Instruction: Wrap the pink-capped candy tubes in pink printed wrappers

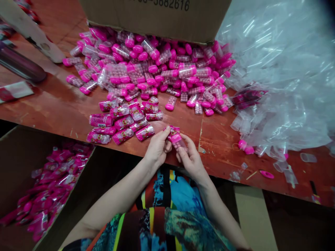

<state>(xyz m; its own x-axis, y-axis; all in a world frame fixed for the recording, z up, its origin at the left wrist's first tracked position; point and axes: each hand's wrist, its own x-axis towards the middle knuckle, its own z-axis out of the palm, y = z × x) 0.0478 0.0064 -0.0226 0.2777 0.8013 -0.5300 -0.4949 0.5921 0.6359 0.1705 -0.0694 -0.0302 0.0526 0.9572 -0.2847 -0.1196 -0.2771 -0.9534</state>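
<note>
Far left: dark purple cylinder (23, 64) lies on the red-brown tabletop (65, 104). Below the near edge, an open carton (15, 150) contains many pink printed packets (56, 184); individual outlines blurred.

Left of centre: loose cluster of wrapped containers (124, 122) on the tabletop, just beyond and to the left of the hands, lying at mixed angles. Behind it, a broad pile of pink-capped containers (157, 71), clear bodies filled with small pale pink beads. Cardboard box (157, 17) stands over the back of this pile.

Centre: left hand (157, 146) pinches the upper-left end of the held container (176, 138), thumb on top, at the printed film. Right hand (190, 157) is closed around its lower-right, clear end, thumb on the near side. Contact under the fingers hidden.

Key relation: held container sits directly between the two grips, above the near edge of the tabletop. Long axis slants from upper left, away from the body, to lower right, towards the right palm. Both hands touch it, so neither is nearer. Nearest wrapped pieces lie just past the left hand.

Right: large heap of clear plastic (282, 69), partly over loose clear tubes. Single pink cap (267, 174) near the front edge.
</note>
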